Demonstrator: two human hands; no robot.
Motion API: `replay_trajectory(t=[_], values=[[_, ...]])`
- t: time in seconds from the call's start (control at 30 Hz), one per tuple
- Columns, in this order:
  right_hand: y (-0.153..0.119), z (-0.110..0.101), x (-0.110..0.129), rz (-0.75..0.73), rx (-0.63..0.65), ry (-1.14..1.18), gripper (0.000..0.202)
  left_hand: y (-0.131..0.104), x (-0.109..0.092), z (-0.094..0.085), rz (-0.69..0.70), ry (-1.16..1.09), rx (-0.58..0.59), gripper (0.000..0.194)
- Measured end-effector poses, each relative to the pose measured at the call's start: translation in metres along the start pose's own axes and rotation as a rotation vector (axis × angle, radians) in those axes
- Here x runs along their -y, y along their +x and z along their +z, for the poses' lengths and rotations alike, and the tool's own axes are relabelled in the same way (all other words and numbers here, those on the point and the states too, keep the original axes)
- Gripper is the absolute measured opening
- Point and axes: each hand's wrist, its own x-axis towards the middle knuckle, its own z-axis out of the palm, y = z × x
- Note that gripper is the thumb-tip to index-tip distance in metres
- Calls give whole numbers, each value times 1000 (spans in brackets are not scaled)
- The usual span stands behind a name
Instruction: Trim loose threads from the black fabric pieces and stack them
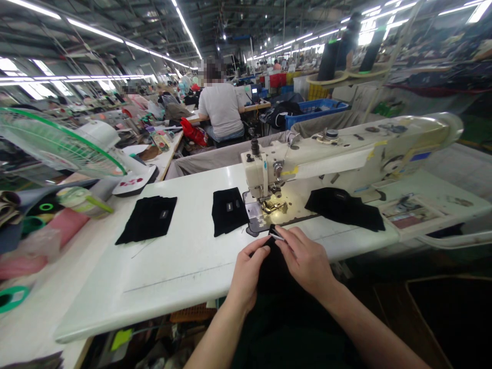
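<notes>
Close to the front edge of the sewing table, my left hand pinches a black fabric piece between thumb and fingers. My right hand is closed beside it at the top of the same piece, with a slim silver-grey tool in its fingers; its exact kind is too small to tell. Just beyond both hands is the needle area of a sewing machine, lit by a lamp. A black piece with a small label lies left of the needle plate, and another black piece lies to the right.
A stack of black labelled pieces lies on the left of the white tabletop. A green-rimmed fan stands at far left. Thread cones rise behind the machine. A person sits ahead, near a blue basket.
</notes>
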Motion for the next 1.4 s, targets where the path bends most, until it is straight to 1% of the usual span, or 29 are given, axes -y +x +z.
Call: replay_trajectory(t=[0.2, 0.37, 0.63, 0.83, 0.93, 1.07, 1.27, 1.4], values=[[-2, 0, -1, 8, 22, 7, 33, 3, -1, -2, 3, -29, 4, 32], [-2, 1, 0, 5, 4, 6, 33, 1, -1, -1, -10, -22, -8, 31], [-2, -1, 1, -13, -6, -3, 33, 2, -1, -3, 27, 52, -6, 29], [-1, -1, -1, -27, -10, 9, 34, 0, 0, -1, 61, 142, 29, 26], [-1, -2, -1, -25, -6, 8, 34, 0, 0, -1, 53, 102, 7, 27], [-2, -3, 0, -27, 17, 23, 32, 2, -1, -2, -9, 20, -12, 30], [-2, -2, -1, -9, -13, 16, 34, 1, -1, -2, -1, 33, -18, 29], [-1, -2, -2, -28, -7, 22, 33, 1, 0, -1, 5, 34, -19, 29]])
